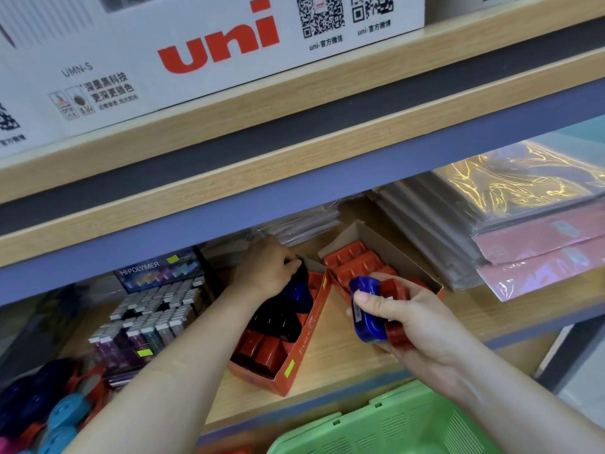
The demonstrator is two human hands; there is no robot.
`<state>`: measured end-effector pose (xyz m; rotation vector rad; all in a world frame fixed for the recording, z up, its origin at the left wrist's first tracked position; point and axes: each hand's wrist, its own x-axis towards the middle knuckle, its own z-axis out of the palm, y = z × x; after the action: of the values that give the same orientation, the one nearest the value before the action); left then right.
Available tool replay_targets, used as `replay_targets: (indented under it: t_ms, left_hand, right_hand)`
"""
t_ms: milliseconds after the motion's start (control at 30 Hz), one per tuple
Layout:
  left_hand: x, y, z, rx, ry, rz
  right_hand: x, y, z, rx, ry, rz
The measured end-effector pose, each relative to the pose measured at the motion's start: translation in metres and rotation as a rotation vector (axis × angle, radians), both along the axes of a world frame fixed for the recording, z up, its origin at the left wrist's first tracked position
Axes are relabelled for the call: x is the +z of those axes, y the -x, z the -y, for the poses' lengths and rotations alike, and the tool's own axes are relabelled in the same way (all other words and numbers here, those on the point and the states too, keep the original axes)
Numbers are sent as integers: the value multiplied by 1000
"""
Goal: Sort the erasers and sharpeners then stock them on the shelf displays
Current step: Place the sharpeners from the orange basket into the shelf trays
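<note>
Two orange display boxes stand side by side on the wooden shelf. The left box [304,335] holds red, black and blue sharpeners. My left hand [266,268] reaches into its far end and pinches a black sharpener [300,272]. The right box [386,247] holds several red sharpeners. In front of it my right hand [406,319] grips a blue sharpener [365,309] and a red sharpener [396,314] together.
A HI-POLYMER eraser display [154,303] stands left of the boxes. Round blue, navy and red items [55,407] lie at the lower left. Stacked wrapped paper packs [510,221] fill the right. A green basket [389,424] sits below. A white uni carton [203,50] is overhead.
</note>
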<state>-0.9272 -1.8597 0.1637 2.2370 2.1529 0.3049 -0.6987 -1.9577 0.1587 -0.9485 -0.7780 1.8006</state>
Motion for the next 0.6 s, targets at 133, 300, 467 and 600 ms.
replay_targets:
  t_ms: [133,300,467,600]
  left_hand:
    - [21,-21,28,-76,73,276]
    - [44,-49,84,-335,445,963]
    - [44,-68,94,-393,447,735]
    - [42,-64,94,-297,360,994]
  right_hand:
    - [0,1,0,52,-19,88]
    - [6,5,3,152,-146,185]
    - [10,12,9,276,-398,498]
    - [14,8,11,262,-401,580]
